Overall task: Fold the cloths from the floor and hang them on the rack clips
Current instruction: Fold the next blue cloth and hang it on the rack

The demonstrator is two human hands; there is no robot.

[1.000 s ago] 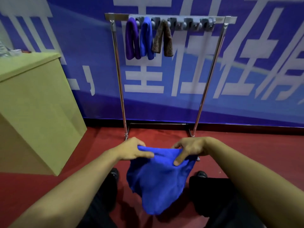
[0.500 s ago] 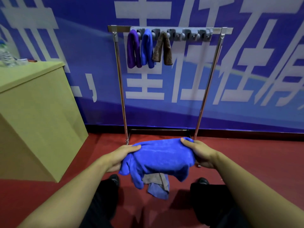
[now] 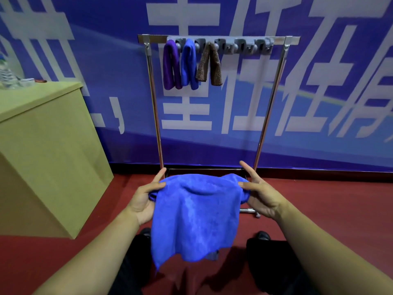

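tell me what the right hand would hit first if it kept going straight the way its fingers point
Probably the rack's right upright pole near its base: the right hand, holding the blue cloth, points forward and slightly left toward it. Depth is unclear, so it might pass the pole and reach the banner wall.

blue banner (image 3: 319, 145), white characters | yellow-green cabinet (image 3: 42, 145) at left | plastic bottle (image 3: 6, 73) on cabinet
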